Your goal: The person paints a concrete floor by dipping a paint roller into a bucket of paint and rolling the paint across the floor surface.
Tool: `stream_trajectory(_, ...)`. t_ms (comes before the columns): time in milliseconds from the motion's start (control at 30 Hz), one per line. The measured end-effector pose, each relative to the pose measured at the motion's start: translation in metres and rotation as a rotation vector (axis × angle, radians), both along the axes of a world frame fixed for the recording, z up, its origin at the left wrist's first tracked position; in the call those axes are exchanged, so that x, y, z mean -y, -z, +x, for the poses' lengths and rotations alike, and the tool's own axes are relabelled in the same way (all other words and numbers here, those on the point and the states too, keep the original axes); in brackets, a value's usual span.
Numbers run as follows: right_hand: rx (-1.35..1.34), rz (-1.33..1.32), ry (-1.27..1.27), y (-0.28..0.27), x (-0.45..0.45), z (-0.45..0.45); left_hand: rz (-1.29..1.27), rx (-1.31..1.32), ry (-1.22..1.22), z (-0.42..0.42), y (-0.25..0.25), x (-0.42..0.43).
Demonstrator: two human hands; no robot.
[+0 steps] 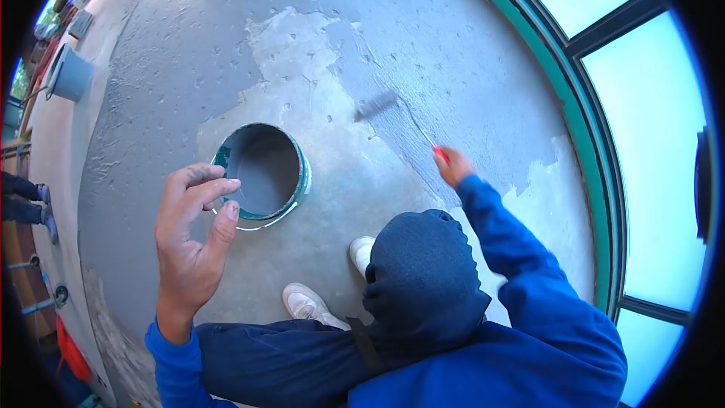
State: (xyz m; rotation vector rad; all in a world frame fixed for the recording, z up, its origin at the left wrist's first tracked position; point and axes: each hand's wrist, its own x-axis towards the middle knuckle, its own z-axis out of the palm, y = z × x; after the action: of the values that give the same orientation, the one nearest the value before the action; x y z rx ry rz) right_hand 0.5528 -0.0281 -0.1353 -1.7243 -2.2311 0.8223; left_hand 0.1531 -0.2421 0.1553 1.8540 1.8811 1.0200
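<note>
My right hand (454, 167) is closed around the red handle of a paint roller (376, 106). The roller's grey sleeve rests on the floor (332, 147) at the edge of a wet grey coating (468, 68). On the left, my left hand (198, 219) is raised with bent fingers and the thumb apart, holding nothing. Just beyond its fingertips stands a green bucket (304, 174) with a thin wire handle, holding grey liquid. From this view I cannot tell whether the fingers touch the rim.
A green-framed glazed wall (563, 87) runs along the right. At far left are a grey bucket (69, 74), another person's legs (26, 200) and an orange-red item (72, 351). My white shoes (306, 302) are on bare floor near the green bucket. Wet coating spreads ahead and left.
</note>
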Motion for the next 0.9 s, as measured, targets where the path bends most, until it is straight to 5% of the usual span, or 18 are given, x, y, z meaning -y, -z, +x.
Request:
stream_trajectory(233,0.276,-0.187,0.273,-0.079,0.159,0.138,0.003,0.046,0.044,0.002,0.006,-0.010)
stream_trajectory(300,0.026,-0.116,0.205,-0.057,0.174,0.188,0.014,0.063,0.014,0.001,0.006,-0.009)
stream_trajectory(367,-0.075,-0.381,0.369,-0.090,0.165,0.171,0.015,0.059,-0.054,-0.002,0.005,-0.006)
stream_trajectory(700,-0.195,0.206,-0.661,-0.249,0.017,-0.103,0.187,-0.002,-0.389,-0.028,-0.008,0.024)
stream_trajectory(833,-0.138,0.532,-0.983,-0.255,0.011,-0.174,0.400,0.074,-0.401,-0.017,-0.005,0.033)
stream_trajectory(900,0.158,0.644,-1.028,-0.247,0.021,-0.209,0.384,-0.026,-0.389,-0.018,-0.010,0.040)
